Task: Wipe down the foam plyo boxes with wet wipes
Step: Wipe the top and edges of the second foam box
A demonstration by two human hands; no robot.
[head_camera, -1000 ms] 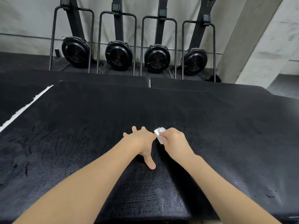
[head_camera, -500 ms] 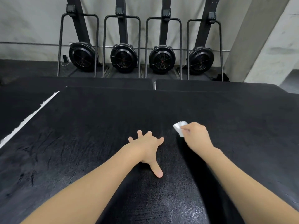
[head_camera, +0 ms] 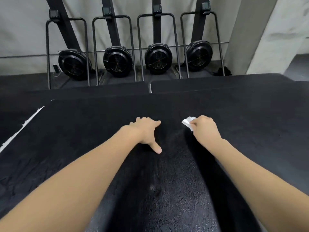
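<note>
A big black foam plyo box [head_camera: 83,148] fills the lower view, its top cracked and textured. My left hand [head_camera: 147,131] lies flat on the top with fingers spread and the thumb pointing toward me. To its right, my right hand [head_camera: 204,129] pinches a folded white wet wipe [head_camera: 187,123] and holds it down on the box top. A faint damp sheen shows on the surface between my forearms.
Two more black plyo boxes [head_camera: 217,86] sit side by side behind this one. Several black rowing machines [head_camera: 158,58] stand upright against the grey wall. A torn white strip [head_camera: 21,128] runs along the box's left edge. A concrete column [head_camera: 275,34] rises at right.
My right hand has slid the wipe to the right, away from my left hand. The view has tilted and both hands now reach farther across the box top.
</note>
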